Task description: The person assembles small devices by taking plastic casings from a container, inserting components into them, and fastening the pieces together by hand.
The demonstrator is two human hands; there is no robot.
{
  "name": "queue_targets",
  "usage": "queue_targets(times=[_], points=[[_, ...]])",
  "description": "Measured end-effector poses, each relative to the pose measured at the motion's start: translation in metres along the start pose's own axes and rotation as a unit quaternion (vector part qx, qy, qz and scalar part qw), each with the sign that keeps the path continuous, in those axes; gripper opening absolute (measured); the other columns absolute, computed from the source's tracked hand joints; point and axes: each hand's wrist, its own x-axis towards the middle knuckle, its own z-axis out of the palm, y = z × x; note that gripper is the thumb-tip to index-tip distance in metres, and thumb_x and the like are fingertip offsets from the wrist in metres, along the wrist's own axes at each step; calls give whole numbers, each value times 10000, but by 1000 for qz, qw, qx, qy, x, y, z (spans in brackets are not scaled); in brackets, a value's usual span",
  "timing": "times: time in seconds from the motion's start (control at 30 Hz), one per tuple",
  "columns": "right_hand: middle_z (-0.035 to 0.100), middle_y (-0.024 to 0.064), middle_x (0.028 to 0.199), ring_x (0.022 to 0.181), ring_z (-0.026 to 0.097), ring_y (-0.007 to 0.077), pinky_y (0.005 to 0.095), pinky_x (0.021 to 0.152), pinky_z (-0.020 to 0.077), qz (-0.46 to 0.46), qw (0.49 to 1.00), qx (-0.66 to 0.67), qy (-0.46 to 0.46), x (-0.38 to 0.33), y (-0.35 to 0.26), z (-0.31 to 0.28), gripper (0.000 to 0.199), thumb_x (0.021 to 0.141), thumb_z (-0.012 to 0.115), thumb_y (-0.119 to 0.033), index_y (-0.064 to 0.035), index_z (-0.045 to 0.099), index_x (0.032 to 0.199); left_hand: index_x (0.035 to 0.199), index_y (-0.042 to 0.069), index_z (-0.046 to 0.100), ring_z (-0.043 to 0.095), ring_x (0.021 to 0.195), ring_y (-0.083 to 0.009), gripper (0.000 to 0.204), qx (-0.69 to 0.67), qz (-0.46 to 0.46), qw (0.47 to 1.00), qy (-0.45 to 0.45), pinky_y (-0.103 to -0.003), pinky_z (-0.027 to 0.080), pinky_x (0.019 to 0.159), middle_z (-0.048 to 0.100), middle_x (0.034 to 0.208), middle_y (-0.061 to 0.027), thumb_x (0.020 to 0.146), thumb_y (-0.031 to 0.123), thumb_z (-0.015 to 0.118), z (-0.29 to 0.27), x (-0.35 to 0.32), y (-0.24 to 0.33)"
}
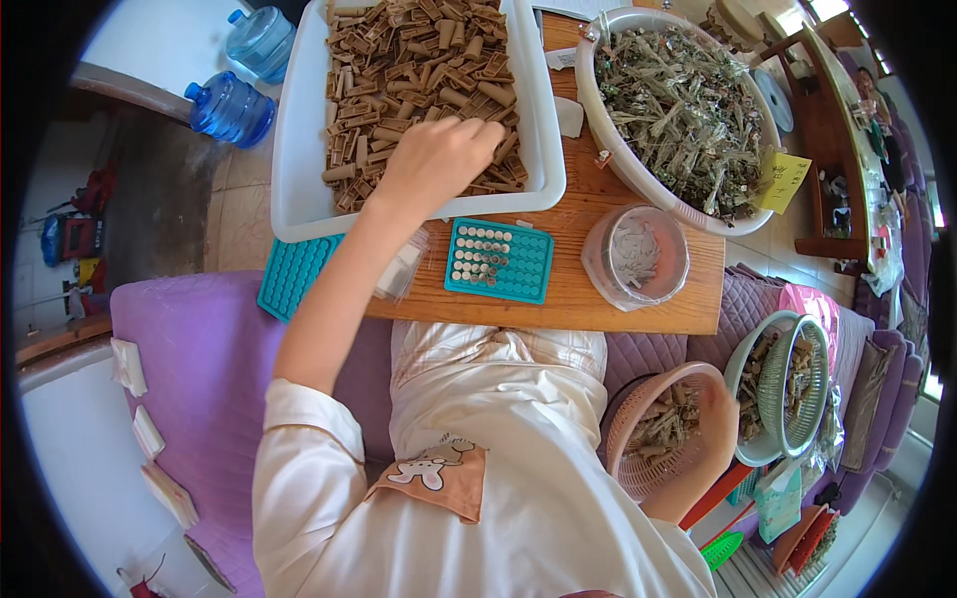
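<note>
My left hand (pixel 436 159) reaches forward into a white tray (pixel 299 169) heaped with brown tube-like pieces (pixel 419 60), and its fingers curl into the pile. My right hand (pixel 716 419) is down at my right side and grips the far rim of a pink basket (pixel 638 468) that holds tan pieces. On the wooden board (pixel 598 299) in front of me lies a teal grid tray (pixel 498 261), some of its holes filled with small grey cylinders. A second teal grid (pixel 292 274) lies partly under the white tray.
A large white basin (pixel 688 110) of grey-green scraps and a clear round tub (pixel 638 257) stand on the board's right. Green and white baskets (pixel 783 384) sit beside the pink one. Two blue water bottles (pixel 231 108) stand on the floor at left. A purple cushion (pixel 189 369) lies beneath me.
</note>
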Motion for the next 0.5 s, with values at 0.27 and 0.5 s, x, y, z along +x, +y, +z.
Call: queue_targets(times=[0.27, 0.5], points=[[523, 79, 976, 911, 498, 259, 359, 782, 402, -360, 898, 103, 231, 101, -171, -10, 289, 691, 578, 20, -79, 560, 962, 887, 121, 570, 532, 843, -136, 195, 107, 297, 926, -209, -252, 472, 615, 535, 939, 3, 697, 112, 524, 53, 14, -27], [507, 42, 1045, 998, 466, 225, 442, 907, 302, -446, 856, -52, 257, 174, -225, 11, 291, 709, 585, -65, -124, 560, 993, 826, 117, 567, 578, 724, -179, 109, 124, 252, 932, -230, -297, 491, 565, 574, 739, -14, 733, 115, 511, 44, 25, -33]])
